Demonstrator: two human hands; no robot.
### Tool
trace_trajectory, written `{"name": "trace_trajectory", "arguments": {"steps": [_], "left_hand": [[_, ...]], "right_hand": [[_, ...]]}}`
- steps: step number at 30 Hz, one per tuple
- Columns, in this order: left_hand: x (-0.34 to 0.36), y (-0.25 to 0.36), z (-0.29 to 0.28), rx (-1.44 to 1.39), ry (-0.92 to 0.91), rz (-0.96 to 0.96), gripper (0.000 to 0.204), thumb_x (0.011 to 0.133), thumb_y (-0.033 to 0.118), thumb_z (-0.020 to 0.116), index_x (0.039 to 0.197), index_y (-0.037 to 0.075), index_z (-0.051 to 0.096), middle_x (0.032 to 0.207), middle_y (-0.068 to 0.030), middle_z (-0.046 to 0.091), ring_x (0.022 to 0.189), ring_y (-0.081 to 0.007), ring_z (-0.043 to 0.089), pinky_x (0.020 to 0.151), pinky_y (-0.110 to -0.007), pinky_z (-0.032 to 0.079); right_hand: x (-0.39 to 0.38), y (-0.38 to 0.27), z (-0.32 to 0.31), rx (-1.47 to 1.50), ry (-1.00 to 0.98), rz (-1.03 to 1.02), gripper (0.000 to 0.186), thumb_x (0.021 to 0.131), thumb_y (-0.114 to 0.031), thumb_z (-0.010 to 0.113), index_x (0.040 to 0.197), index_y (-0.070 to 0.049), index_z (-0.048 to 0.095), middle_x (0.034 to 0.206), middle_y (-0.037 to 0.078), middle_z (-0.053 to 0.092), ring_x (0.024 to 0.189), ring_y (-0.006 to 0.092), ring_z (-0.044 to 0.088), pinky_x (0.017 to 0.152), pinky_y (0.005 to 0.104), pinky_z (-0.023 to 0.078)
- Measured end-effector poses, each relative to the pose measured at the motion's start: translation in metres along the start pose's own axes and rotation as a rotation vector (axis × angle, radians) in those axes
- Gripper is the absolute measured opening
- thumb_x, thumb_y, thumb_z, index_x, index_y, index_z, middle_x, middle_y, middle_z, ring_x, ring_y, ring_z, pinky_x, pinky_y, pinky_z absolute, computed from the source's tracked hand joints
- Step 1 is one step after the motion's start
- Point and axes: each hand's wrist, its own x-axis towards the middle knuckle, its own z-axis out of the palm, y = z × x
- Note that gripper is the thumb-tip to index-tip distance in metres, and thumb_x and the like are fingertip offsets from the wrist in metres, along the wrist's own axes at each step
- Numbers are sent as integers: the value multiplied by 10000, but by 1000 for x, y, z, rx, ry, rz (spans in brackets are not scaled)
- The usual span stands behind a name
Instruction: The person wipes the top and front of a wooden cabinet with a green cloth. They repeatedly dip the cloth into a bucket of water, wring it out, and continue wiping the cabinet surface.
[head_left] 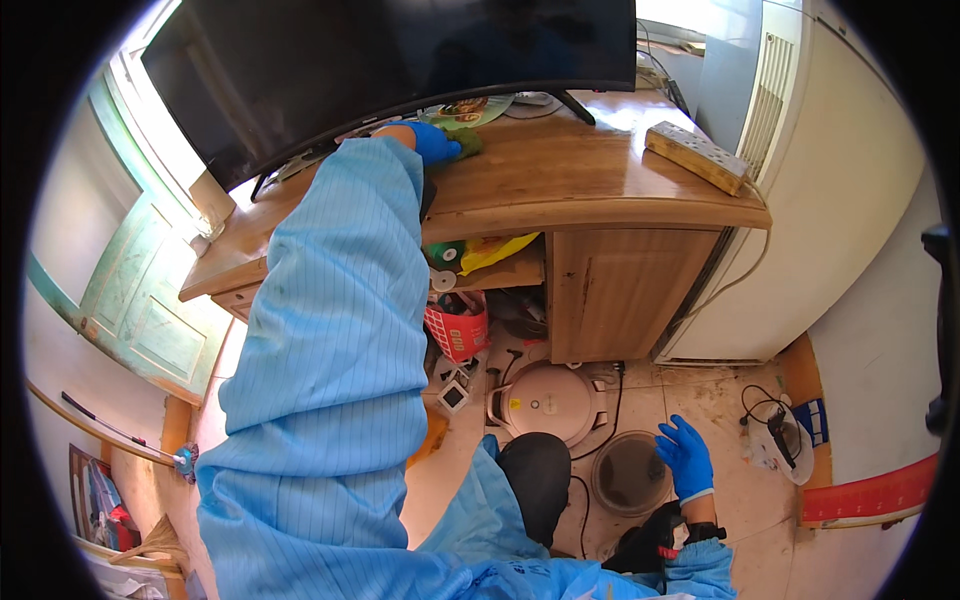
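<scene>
My left arm, in a blue striped sleeve, reaches across the wooden desk (590, 160). My left hand (432, 143), in a blue glove, grips an olive-green cloth (465, 141) against the desktop, just below a large black screen (385, 55). Part of that hand is hidden by the sleeve. My right hand (685, 458), also gloved in blue, hangs low over the floor beside a round dark lid or pan (630, 472), its fingers loosely bent and apart with nothing in them.
A power strip (697, 155) lies on the desk's right end, by a white refrigerator (820, 180). Below are a red basket (457, 325), a pink round appliance (548, 403) and cables (620, 410). A pale green door (150, 300) and a long-handled mop (183, 460) are at the left.
</scene>
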Motion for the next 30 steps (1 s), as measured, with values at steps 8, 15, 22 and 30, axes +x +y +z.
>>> {"name": "trace_trajectory", "arguments": {"steps": [8, 15, 22, 30], "left_hand": [[35, -8, 0, 35, -17, 46, 717, 971, 614, 376, 1429, 79, 511, 1476, -184, 479, 1360, -355, 460, 1140, -414, 348], [79, -24, 8, -18, 27, 2, 695, 983, 592, 361, 1453, 95, 480, 1479, -197, 470, 1357, -367, 458, 1135, -414, 354], [73, -22, 19, -70, 110, 83, 693, 987, 584, 353, 1485, 109, 434, 1512, -195, 428, 1412, -358, 390, 1169, -412, 301], [48, -19, 37, -45, 92, 46, 729, 975, 593, 317, 1585, 216, 193, 1584, -184, 307, 1440, -375, 336, 1183, -473, 268]], "right_hand": [[-2, -6, 2, -32, 20, 28, 536, 973, -287, 596, 1438, -53, 468, 1307, 183, 604, 1123, 297, 627, 932, 360, 517], [-2, -12, 3, -4, 30, 24, 550, 960, -297, 619, 1428, -44, 481, 1309, 185, 606, 1122, 291, 627, 922, 356, 521], [-2, -15, 6, 58, 6, -15, 540, 954, -273, 623, 1420, -38, 486, 1289, 179, 617, 1067, 260, 645, 900, 340, 530], [1, -14, 5, 114, -25, -32, 508, 955, -250, 619, 1404, -45, 500, 1251, 160, 642, 1028, 241, 662, 869, 329, 541]]}}
